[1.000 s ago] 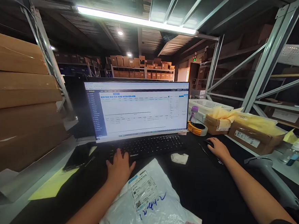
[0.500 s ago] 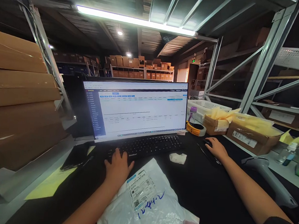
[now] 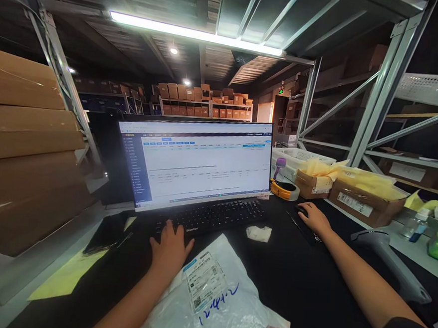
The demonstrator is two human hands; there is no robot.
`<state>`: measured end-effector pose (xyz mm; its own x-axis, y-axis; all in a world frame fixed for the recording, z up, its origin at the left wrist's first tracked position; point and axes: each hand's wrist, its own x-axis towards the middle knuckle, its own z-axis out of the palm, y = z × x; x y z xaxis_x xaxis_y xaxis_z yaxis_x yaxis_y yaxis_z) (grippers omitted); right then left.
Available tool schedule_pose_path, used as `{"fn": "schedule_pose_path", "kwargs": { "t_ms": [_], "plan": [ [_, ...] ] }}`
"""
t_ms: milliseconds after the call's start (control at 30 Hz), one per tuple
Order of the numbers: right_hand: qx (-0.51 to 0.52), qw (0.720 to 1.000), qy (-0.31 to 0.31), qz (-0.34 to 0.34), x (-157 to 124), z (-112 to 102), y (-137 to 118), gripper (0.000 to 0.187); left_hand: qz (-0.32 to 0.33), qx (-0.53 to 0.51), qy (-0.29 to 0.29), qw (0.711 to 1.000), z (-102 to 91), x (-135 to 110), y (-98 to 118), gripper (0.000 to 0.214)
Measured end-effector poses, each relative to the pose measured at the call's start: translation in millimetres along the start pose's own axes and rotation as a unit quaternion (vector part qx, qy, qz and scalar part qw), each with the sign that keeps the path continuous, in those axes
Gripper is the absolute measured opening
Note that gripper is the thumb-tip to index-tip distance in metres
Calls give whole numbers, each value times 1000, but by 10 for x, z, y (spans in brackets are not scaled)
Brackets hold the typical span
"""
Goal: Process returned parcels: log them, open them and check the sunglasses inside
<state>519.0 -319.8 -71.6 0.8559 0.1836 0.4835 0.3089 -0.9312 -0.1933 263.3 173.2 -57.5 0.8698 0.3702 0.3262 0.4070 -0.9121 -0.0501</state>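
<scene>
My left hand rests with fingers spread at the front left edge of a black keyboard, and it holds nothing. Over at the right, my right hand is curled over a black computer mouse, which is mostly hidden beneath the fingers. A monitor behind the keyboard displays a page with a dark side menu and rows of small text. Close in front of me lies a white plastic mailing bag bearing a printed label and blue handwriting.
A crumpled white paper lies right of the bag. A grey barcode scanner sits at the right, near cardboard boxes, a tape roll and a spray bottle. Stacked cartons and a phone-like black object occupy the left.
The camera view has shifted slightly, moving everything a little left in the picture. Both hands keep their places at the keyboard and the mouse.
</scene>
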Motion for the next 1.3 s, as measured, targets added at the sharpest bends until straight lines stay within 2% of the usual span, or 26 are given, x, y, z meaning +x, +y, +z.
{"fn": "schedule_pose_path", "kwargs": {
  "t_ms": [433,633,867,1167,1300],
  "plan": [
    [-5,1000,3,-2,14,31,13,39,4,-8,10,1000,-10,-3,-4,53],
    [12,1000,-8,-15,-40,13,58,45,-9,-29,-2,1000,-87,-50,36,51],
    [47,997,-23,-57,57,151,184,50,-16,-35,-6,999,-130,-90,46,51],
    [29,996,-39,-68,103,274,325,52,-19,-55,-15,998,-180,-110,49,50],
    [26,997,-21,-69,110,279,311,53,-16,-56,-15,998,-188,-112,46,51]
  ]
}}
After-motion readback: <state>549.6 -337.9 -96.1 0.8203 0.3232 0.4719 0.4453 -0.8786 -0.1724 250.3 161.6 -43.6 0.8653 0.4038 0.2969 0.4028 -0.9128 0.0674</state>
